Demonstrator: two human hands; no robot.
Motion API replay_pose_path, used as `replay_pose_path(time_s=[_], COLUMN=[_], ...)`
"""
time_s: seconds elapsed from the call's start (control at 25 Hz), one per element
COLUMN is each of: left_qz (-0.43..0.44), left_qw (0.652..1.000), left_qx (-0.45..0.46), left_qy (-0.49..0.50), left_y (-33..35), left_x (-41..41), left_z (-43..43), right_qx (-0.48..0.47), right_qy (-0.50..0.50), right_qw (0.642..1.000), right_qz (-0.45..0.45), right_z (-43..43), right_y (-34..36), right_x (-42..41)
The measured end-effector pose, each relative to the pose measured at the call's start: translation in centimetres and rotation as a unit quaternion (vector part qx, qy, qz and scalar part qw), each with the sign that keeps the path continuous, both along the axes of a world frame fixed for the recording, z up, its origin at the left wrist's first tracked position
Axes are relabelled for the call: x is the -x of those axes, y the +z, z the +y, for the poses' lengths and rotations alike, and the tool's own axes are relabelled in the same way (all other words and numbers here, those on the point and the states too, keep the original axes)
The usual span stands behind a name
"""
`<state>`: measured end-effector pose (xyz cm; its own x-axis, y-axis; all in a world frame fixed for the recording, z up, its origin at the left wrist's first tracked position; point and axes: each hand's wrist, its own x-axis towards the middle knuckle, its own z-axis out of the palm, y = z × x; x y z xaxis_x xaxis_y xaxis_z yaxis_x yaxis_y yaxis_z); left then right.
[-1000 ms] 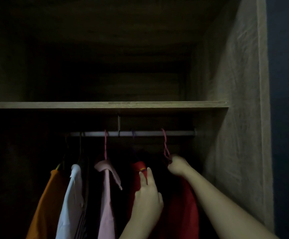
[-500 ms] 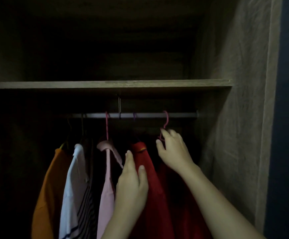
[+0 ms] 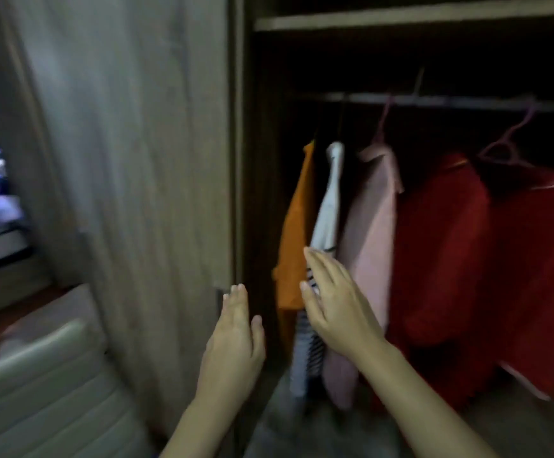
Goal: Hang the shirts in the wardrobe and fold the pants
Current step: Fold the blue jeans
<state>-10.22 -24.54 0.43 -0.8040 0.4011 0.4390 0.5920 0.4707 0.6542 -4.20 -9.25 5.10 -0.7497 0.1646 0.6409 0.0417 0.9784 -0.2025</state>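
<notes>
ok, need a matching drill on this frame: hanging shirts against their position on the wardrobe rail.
Things: 1 orange cloth shirt; 2 white shirt with striped lower half; 3 pale pink collared shirt; 4 pair of red cloth shirts.
Places: A far right; B second from left; C leftmost; D third from left.
Pairs: 1-C, 2-B, 3-D, 4-A.

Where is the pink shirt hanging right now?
In the head view, the pink shirt hangs from the rail, right of centre, between the white striped shirt and the red shirt.
</notes>
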Motion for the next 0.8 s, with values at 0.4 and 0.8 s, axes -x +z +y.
replay_pose_path(time_s=[0.4,0.8], left_qz=[-0.152,-0.391], left_qw=[0.952,0.833], left_qx=[0.253,0.344], left_qy=[0.078,0.186], left_y=[-19.5,-40.1], left_x=[0.1,-3.2], left_z=[-22.9,-37.2], right_qx=[0.023,-0.065], right_qy=[0.102,0.206], right_qw=[0.94,0.81], right_qz=[-0.325,-0.545], right_z=[-20.0,-28.3], right_y=[-24.0,-43.2], right_x=[1.7,6.4])
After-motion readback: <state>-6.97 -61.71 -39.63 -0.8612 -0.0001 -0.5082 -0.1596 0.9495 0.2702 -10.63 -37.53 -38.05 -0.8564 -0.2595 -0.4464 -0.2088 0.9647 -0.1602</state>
